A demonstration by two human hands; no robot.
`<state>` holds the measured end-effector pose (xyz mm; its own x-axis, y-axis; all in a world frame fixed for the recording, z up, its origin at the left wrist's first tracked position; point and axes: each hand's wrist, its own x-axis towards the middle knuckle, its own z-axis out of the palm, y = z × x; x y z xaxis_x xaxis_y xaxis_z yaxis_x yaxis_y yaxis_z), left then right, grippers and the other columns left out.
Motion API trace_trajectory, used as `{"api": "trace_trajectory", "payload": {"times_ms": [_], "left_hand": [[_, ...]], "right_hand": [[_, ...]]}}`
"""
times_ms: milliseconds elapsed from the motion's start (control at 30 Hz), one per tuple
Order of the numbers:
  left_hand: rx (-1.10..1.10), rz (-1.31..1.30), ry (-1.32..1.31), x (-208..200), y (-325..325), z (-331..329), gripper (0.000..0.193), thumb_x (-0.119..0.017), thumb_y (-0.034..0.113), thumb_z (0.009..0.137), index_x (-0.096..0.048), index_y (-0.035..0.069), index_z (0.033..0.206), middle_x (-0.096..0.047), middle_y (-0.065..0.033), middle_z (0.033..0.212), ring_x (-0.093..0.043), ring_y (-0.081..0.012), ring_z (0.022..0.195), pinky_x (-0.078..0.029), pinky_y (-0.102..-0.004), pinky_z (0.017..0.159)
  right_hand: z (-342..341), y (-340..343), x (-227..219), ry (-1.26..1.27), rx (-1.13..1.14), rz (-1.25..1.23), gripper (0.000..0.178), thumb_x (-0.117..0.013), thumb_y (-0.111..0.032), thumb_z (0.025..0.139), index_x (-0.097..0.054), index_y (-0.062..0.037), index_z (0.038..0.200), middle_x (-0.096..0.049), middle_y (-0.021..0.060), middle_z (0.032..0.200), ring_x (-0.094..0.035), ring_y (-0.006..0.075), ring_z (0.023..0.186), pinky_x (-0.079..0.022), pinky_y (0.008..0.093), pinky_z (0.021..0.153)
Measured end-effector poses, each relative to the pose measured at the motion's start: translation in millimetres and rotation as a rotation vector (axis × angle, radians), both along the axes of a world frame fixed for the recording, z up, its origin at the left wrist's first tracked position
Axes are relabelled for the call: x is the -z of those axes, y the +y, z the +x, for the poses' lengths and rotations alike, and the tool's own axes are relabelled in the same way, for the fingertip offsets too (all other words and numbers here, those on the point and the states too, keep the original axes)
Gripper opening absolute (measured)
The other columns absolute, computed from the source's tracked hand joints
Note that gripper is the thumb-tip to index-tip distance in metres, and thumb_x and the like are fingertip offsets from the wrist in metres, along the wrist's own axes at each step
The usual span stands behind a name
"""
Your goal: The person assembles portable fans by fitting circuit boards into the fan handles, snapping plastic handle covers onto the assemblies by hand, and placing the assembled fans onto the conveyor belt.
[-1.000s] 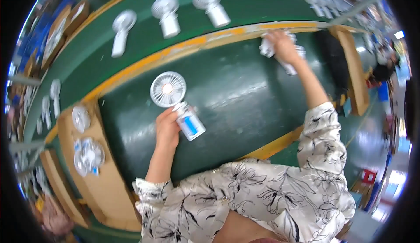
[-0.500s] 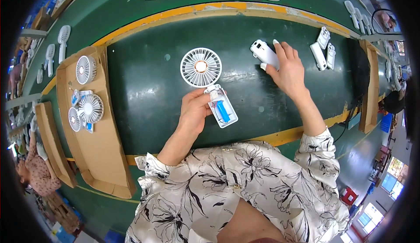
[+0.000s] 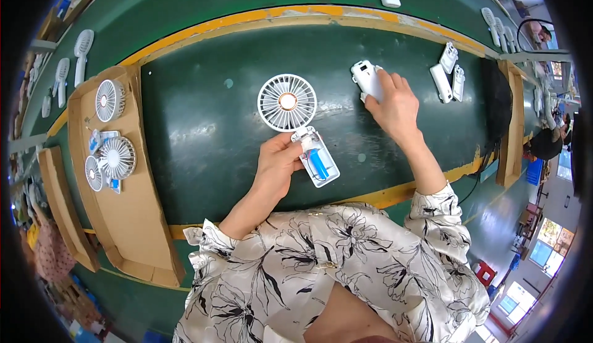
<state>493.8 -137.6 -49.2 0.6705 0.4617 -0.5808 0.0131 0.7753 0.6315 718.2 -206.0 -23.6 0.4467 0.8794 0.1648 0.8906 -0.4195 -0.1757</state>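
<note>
My left hand (image 3: pixel 276 165) grips a small handheld fan by its open white handle, thumb across the top of it. A blue battery cell (image 3: pixel 318 164) and thin wires show inside the handle shell (image 3: pixel 330 174). The round white fan head (image 3: pixel 287 102), with a copper-coloured ring at its centre, points up beyond that hand. Farther right, my right hand (image 3: pixel 397 108) is closed round a white handle cover (image 3: pixel 367 81) with a dark slot near its far end. Fingertip covers, white, show on the right thumb and index finger.
At the left stands a cardboard tray (image 3: pixel 133 228) with several fans (image 3: pixel 117 157) in it. Three white handle covers (image 3: pixel 441 83) lie at the right of the green table (image 3: pixel 210 108). Beyond the yellow edge, a green conveyor (image 3: pixel 265 0) carries white fans.
The right fingers have closed farther round the handle cover, which now stands a little more upright. My view has shifted slightly; the left hand keeps its hold on the fan.
</note>
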Motion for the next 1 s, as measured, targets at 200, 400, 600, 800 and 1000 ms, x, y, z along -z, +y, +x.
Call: {"api": "trace_trajectory", "payload": {"times_ms": [200, 400, 600, 800, 1000], "left_hand": [[-0.066, -0.057, -0.02, 2, 0, -2, 0.021, -0.054, 0.009, 0.081, -0.059, -0.002, 0.098, -0.061, -0.0064, 0.088, -0.06, -0.0123, 0.076, -0.051, -0.0278, 0.064], [-0.114, -0.118, -0.047, -5, 1, 1, 0.029, -0.049, 0.02, 0.084, -0.055, -0.003, 0.101, -0.06, -0.0084, 0.091, -0.06, -0.0159, 0.08, -0.05, -0.0317, 0.07], [-0.146, -0.134, -0.139, -5, -1, 0, 0.044, -0.043, 0.038, 0.088, -0.053, -0.002, 0.102, -0.058, -0.0119, 0.096, -0.058, -0.0203, 0.087, -0.048, -0.0348, 0.075], [-0.166, -0.158, -0.16, -3, -1, -1, 0.046, -0.042, 0.04, 0.088, -0.05, -0.002, 0.105, -0.056, -0.0118, 0.101, -0.057, -0.0204, 0.088, -0.047, -0.0347, 0.076], [-0.16, -0.162, -0.179, -3, -1, -1, 0.044, -0.042, 0.038, 0.089, -0.049, -0.002, 0.107, -0.056, -0.0117, 0.102, -0.057, -0.0207, 0.089, -0.047, -0.0344, 0.076]], "right_hand": [[-63, -23, -38, 0.267, -0.115, 0.131, 0.05, -0.064, -0.017, 0.059, -0.052, 0.005, 0.102, -0.052, 0.0164, 0.078, -0.054, 0.0322, 0.067, -0.046, 0.0398, 0.058], [-105, -34, -52, 0.38, -0.216, 0.033, 0.047, -0.064, -0.011, 0.056, -0.051, 0.0049, 0.098, -0.05, 0.0131, 0.075, -0.055, 0.0284, 0.064, -0.047, 0.0371, 0.053], [-115, -22, -44, 0.329, -0.266, 0.023, 0.046, -0.064, -0.012, 0.055, -0.052, 0.0057, 0.095, -0.051, 0.0121, 0.074, -0.056, 0.0264, 0.062, -0.046, 0.0354, 0.048], [-118, -15, -38, 0.298, -0.283, 0.021, 0.043, -0.065, -0.013, 0.057, -0.051, 0.0065, 0.093, -0.05, 0.0122, 0.073, -0.055, 0.0255, 0.059, -0.045, 0.035, 0.045], [-118, -14, -35, 0.297, -0.273, 0.002, 0.043, -0.065, -0.013, 0.056, -0.052, 0.0062, 0.093, -0.05, 0.0126, 0.074, -0.055, 0.0266, 0.061, -0.046, 0.0355, 0.048]]}}
